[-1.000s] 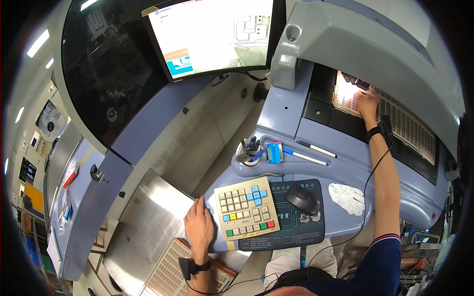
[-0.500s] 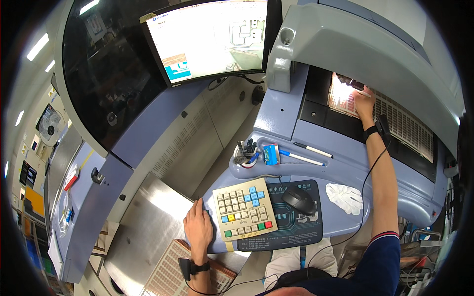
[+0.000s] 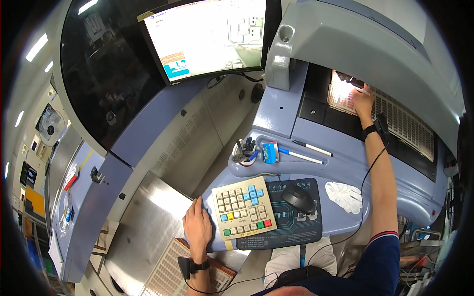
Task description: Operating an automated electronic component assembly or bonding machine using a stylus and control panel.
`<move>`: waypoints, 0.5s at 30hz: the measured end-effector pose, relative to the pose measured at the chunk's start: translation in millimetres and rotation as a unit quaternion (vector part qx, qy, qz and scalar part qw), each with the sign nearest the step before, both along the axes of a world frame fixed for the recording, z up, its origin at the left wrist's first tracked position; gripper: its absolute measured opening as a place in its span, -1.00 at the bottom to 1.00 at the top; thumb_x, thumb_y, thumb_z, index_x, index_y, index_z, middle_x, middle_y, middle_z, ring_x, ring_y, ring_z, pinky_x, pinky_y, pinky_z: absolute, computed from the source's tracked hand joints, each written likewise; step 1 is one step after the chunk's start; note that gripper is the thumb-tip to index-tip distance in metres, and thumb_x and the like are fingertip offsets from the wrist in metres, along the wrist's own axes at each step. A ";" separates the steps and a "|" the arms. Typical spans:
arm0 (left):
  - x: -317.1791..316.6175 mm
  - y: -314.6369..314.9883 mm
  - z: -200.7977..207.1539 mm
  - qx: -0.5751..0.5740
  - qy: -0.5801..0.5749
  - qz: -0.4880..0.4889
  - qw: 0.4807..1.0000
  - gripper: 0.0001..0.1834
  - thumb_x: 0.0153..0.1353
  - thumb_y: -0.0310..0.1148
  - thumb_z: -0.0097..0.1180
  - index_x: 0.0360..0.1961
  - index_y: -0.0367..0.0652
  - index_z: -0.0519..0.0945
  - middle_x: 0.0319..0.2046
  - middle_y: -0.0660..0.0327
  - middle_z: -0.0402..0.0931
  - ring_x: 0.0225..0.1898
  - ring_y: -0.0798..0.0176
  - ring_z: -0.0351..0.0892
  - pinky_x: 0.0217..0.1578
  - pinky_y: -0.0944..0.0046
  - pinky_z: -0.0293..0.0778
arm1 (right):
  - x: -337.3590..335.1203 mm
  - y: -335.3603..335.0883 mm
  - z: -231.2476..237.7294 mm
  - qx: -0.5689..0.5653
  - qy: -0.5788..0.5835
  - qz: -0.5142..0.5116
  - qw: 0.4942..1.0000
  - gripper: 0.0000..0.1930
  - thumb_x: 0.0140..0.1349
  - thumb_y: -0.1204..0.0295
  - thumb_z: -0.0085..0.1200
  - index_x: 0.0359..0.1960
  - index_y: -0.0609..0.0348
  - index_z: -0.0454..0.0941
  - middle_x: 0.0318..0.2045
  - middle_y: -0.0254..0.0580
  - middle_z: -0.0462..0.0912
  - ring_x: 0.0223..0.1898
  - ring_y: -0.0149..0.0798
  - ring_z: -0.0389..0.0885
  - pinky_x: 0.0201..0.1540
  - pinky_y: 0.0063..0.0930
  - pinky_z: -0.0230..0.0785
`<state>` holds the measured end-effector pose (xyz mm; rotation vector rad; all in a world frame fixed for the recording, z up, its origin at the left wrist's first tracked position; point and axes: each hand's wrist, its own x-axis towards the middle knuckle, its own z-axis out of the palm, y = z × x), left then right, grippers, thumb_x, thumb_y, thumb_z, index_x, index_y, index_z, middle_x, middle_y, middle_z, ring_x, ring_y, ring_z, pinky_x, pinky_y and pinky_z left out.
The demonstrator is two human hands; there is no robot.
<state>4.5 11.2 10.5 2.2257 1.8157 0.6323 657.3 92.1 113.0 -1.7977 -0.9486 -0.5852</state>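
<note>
My right hand (image 3: 364,102) reaches far right under the machine's grey cover, its fingers closed round a slim white pen (image 3: 364,91). Its fingertips are partly hidden and washed out by a bright light. Beneath them lies a long circuit board panel (image 3: 402,122) with rows of small reddish patterns, strongly lit at its left end. My left hand (image 3: 198,225) lies flat with fingers stretched at the left edge of the blue desk, holding nothing. Just right of it sits a beige keypad (image 3: 242,207) with coloured keys.
A black mouse (image 3: 298,198) rests on a dark mat (image 3: 301,232), beside a white glove (image 3: 344,198). Pens (image 3: 301,156), a small blue box (image 3: 270,152) and a filled cup (image 3: 244,153) stand behind. A monitor (image 3: 207,37) hangs above. Stacked panels (image 3: 173,266) lie on a metal table (image 3: 140,222).
The view has shifted very slightly. Both hands keep practically the same places, the right one still at the lit end of the panel.
</note>
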 end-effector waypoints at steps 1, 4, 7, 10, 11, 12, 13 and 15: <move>-0.3 -0.1 0.2 -0.003 0.001 0.003 1.000 -0.52 0.45 -0.33 -0.10 0.35 -0.19 0.45 0.29 -0.04 0.48 0.29 -0.09 0.45 0.33 -0.05 0.27 | 0.1 1.3 -2.7 0.001 -0.048 -0.022 0.999 -0.74 0.11 0.38 0.09 -0.25 0.34 0.54 -0.33 0.32 0.64 -0.21 0.38 0.61 -0.11 0.07 0.47; -0.5 0.2 -1.2 -0.007 0.005 0.006 1.000 -0.52 0.45 -0.33 -0.09 0.35 -0.19 0.46 0.29 -0.04 0.48 0.29 -0.09 0.44 0.33 -0.04 0.27 | -1.2 -2.9 0.2 0.001 -0.041 -0.007 0.999 -0.74 0.12 0.37 0.10 -0.25 0.35 0.53 -0.35 0.29 0.64 -0.24 0.36 0.61 -0.12 0.05 0.46; 0.2 0.4 -2.4 -0.007 0.008 0.006 1.000 -0.52 0.45 -0.34 -0.09 0.34 -0.20 0.46 0.29 -0.04 0.48 0.29 -0.08 0.44 0.33 -0.03 0.27 | 2.2 -5.2 3.6 -0.013 0.003 0.018 1.000 -0.72 0.12 0.35 0.11 -0.26 0.35 0.52 -0.38 0.26 0.64 -0.27 0.34 0.60 -0.13 0.05 0.45; -0.6 2.1 -2.7 -0.005 0.007 0.004 1.000 -0.52 0.44 -0.34 -0.08 0.34 -0.20 0.46 0.29 -0.03 0.48 0.29 -0.07 0.44 0.33 -0.02 0.27 | -1.5 -3.7 5.4 0.021 -0.047 0.004 0.999 -0.71 0.11 0.33 0.11 -0.28 0.36 0.52 -0.41 0.26 0.63 -0.29 0.34 0.59 -0.15 0.05 0.44; -0.8 1.9 -2.6 -0.002 0.010 0.003 1.000 -0.52 0.44 -0.34 -0.08 0.34 -0.20 0.46 0.29 -0.02 0.48 0.30 -0.07 0.44 0.33 -0.02 0.27 | -0.6 -3.3 4.1 0.019 -0.046 0.005 0.999 -0.71 0.11 0.33 0.11 -0.28 0.36 0.52 -0.41 0.26 0.63 -0.29 0.34 0.59 -0.15 0.05 0.44; -0.7 1.6 -2.7 -0.004 0.011 0.005 1.000 -0.52 0.44 -0.34 -0.08 0.34 -0.20 0.46 0.29 -0.02 0.48 0.30 -0.07 0.44 0.33 -0.02 0.27 | 0.9 -3.6 3.2 0.019 -0.039 0.014 0.999 -0.71 0.11 0.32 0.11 -0.31 0.36 0.51 -0.42 0.27 0.62 -0.30 0.34 0.59 -0.16 0.05 0.43; -0.2 1.2 -2.9 -0.007 0.009 0.008 1.000 -0.52 0.44 -0.34 -0.08 0.34 -0.20 0.46 0.29 -0.02 0.48 0.30 -0.07 0.44 0.33 -0.02 0.27 | 2.3 -4.2 2.1 0.018 -0.032 0.023 0.999 -0.71 0.10 0.32 0.11 -0.33 0.37 0.51 -0.44 0.28 0.61 -0.31 0.35 0.58 -0.17 0.05 0.43; 0.3 1.9 -2.3 -0.012 0.005 0.009 1.000 -0.52 0.44 -0.34 -0.08 0.34 -0.19 0.47 0.29 -0.01 0.48 0.30 -0.06 0.44 0.34 -0.02 0.27 | 8.4 -3.9 2.5 0.005 -0.032 0.017 0.999 -0.71 0.09 0.31 0.12 -0.36 0.37 0.50 -0.45 0.29 0.60 -0.32 0.35 0.57 -0.18 0.06 0.42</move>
